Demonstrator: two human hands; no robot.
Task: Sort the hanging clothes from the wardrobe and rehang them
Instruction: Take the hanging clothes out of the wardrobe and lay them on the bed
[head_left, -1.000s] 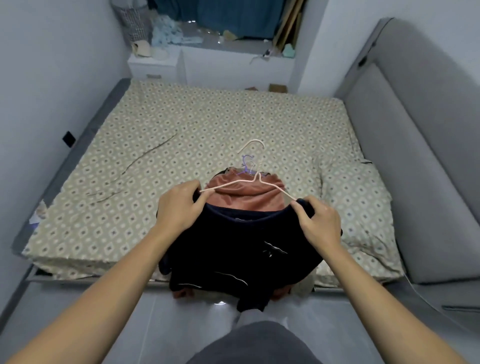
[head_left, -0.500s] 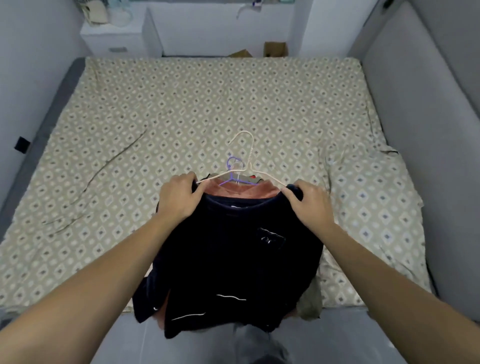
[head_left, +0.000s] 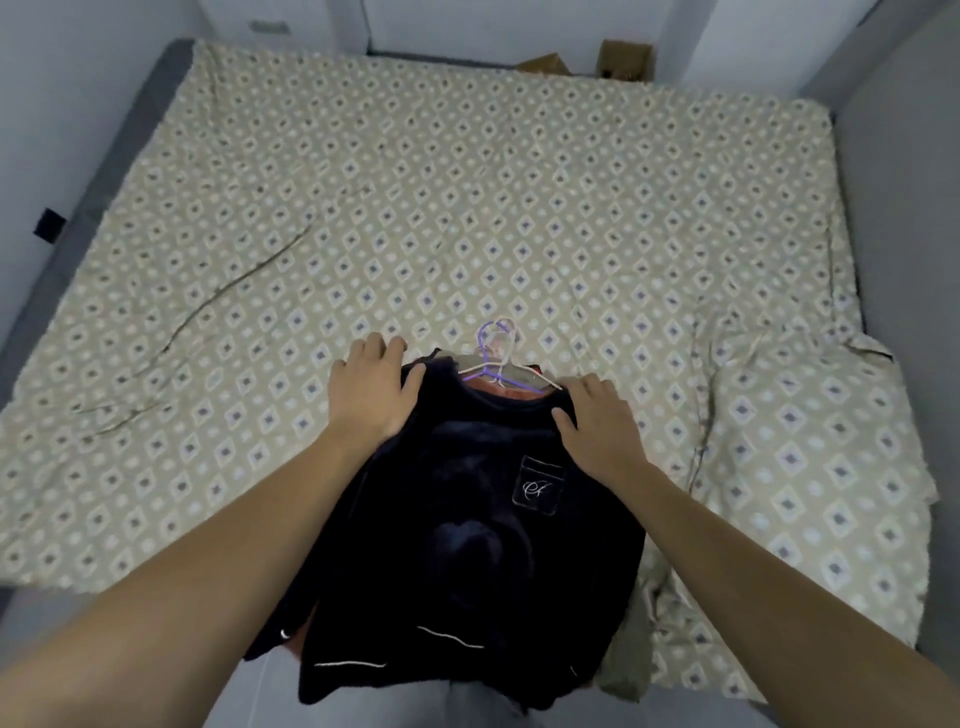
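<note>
Left hand (head_left: 371, 392) and right hand (head_left: 597, 423) flat, fingers straight, pressing navy top (head_left: 467, 545) stack onto bed (head_left: 467, 208); hangers (head_left: 493, 364) probably still inside, ready for sorting.

wide bare patterned bedsheet (head_left: 467, 182) beyond the clothes pile (head_left: 467, 519); rumpled pillow (head_left: 810, 441) right, wall (head_left: 78, 78) left

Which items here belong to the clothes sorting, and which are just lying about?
Job: dark navy top with chest pocket, orange garment beneath, purple wire hanger, white wire hanger.
Lying about: patterned beige bedsheet, brown cardboard boxes.
</note>
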